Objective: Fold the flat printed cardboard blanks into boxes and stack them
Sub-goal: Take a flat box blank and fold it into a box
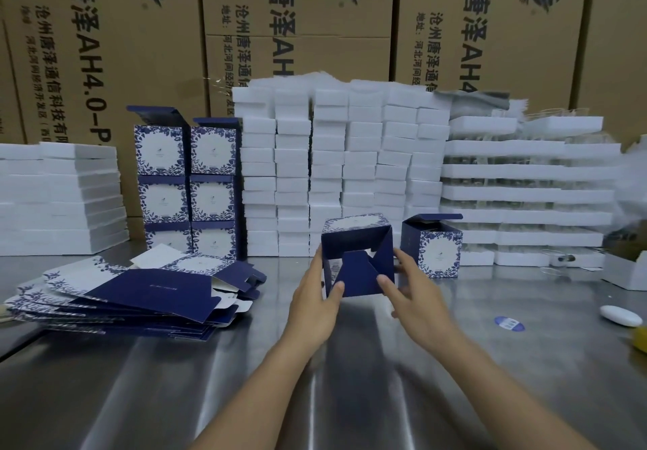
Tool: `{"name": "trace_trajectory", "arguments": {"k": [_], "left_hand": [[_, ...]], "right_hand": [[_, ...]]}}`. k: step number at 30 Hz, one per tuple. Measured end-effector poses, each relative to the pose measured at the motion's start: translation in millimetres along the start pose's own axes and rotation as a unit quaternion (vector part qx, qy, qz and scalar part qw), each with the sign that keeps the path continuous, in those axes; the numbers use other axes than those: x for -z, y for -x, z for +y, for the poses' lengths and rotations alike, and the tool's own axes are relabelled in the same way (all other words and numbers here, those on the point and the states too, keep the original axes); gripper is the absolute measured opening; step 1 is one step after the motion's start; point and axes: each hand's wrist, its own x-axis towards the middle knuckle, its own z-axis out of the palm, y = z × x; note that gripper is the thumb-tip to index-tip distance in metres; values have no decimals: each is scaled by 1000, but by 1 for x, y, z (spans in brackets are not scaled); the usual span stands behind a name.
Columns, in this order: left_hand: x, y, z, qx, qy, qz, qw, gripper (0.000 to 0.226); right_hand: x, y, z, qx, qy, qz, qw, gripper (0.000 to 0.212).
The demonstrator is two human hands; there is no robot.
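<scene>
While both hands, left hand [317, 301] and right hand [416, 295], grip the half-folded box [357, 257], flat blanks [133, 295] lie left of it.

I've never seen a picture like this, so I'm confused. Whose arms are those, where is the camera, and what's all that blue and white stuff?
The camera sits on a person's head, looking down at their own arms. The left hand and right hand hold a blue box that is half folded; its bottom flaps are not fully closed yet. On the metal table, at the left, lies a pile of flat blanks waiting to be folded. Behind them stand finished boxes, stacked up. One more box stands alone at the right. The white stacks and brown cartons are further back.
</scene>
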Motion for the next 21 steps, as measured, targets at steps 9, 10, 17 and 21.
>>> {"name": "trace_trajectory", "arguments": {"k": [9, 10, 17, 21], "left_hand": [[-7, 0, 34, 68, 305, 75, 947, 63], [-7, -1, 34, 70, 325, 102, 937, 61], [-5, -6, 27, 109, 400, 185, 891, 51], [-8, -4, 29, 114, 411, 178, 887, 48]], "right_hand": [[1, 7, -30, 5, -125, 34, 992, 55], [1, 8, -31, -5, -132, 27, 991, 57], [-11, 13, -39, -203, -232, -40, 951, 63], [-13, 17, -44, -249, -218, -118, 936, 44]]}}
